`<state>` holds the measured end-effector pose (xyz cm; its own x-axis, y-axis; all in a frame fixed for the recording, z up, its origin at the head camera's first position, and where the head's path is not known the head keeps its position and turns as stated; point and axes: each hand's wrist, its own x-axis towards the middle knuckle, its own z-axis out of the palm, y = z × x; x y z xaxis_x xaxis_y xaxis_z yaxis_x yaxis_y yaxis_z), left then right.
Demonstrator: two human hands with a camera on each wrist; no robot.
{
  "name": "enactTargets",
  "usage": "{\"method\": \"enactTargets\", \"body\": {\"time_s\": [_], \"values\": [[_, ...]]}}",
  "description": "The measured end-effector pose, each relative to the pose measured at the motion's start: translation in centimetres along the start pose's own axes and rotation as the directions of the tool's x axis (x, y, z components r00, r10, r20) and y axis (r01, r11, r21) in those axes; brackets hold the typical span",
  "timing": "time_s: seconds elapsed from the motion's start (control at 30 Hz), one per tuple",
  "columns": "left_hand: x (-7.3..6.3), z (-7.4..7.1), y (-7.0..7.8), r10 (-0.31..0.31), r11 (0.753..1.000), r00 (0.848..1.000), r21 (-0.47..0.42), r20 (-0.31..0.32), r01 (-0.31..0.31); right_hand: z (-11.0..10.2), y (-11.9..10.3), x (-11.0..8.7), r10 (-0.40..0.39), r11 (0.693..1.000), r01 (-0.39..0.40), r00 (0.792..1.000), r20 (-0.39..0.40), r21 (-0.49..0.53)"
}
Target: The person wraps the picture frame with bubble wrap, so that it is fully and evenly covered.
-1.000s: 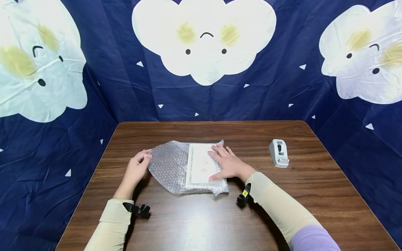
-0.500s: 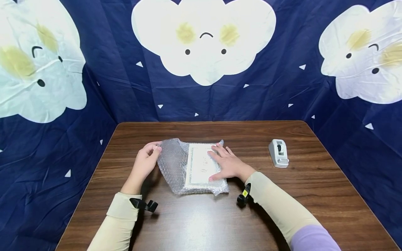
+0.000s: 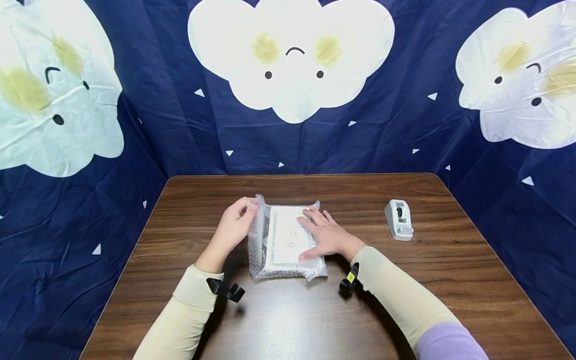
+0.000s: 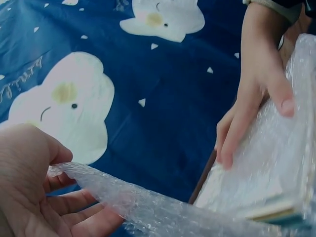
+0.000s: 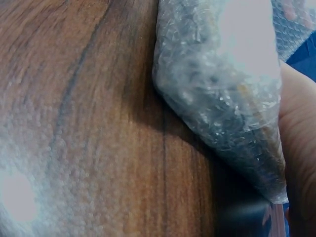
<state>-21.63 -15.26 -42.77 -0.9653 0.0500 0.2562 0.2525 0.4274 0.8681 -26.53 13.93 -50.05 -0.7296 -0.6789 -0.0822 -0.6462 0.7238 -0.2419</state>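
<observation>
A flat white rectangular piece with a patterned border [image 3: 284, 237] lies on a sheet of bubble wrap [image 3: 256, 250], which also covers its right side. My left hand [image 3: 234, 220] pinches the edge of the wrap's left flap between thumb and fingers, and the flap stands raised beside the piece. In the left wrist view that flap [image 4: 148, 202] stretches from the thumb toward the piece. My right hand [image 3: 330, 237] rests with spread fingers on the wrapped right side. The right wrist view shows a crumpled corner of the wrap [image 5: 212, 94] close over the wood.
A white tape dispenser [image 3: 399, 220] stands at the right on the brown wooden table [image 3: 450, 280]. A dark blue cloth with cloud faces [image 3: 180, 135] hangs behind and at both sides. A small black camera [image 3: 225, 289] sits on each wrist.
My left hand has moved to the right and up, lifting the wrap's left flap from lying flat to standing up beside the white piece. The right hand has stayed in place.
</observation>
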Motion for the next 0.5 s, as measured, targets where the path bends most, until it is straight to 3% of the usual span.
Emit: {"method": "enactTargets", "body": {"time_s": [0.17, 0.37, 0.5], "values": [[0.3, 1.4, 1.0, -0.062, 0.990, 0.997, -0.121, 0.054, 0.068, 0.1, 0.0, 0.0, -0.003, 1.000, 0.003, 1.000, -0.007, 0.006], [0.7, 3.2, 1.3, -0.129, 0.951, 0.983, -0.264, 0.132, 0.160, 0.2, 0.2, 0.1, 0.000, 1.000, 0.000, 1.000, 0.002, 0.005], [0.9, 4.8, 1.0, -0.158, 0.929, 0.972, -0.307, 0.175, 0.206, 0.3, 0.3, 0.2, 0.001, 1.000, -0.001, 1.000, 0.009, 0.012]]}}
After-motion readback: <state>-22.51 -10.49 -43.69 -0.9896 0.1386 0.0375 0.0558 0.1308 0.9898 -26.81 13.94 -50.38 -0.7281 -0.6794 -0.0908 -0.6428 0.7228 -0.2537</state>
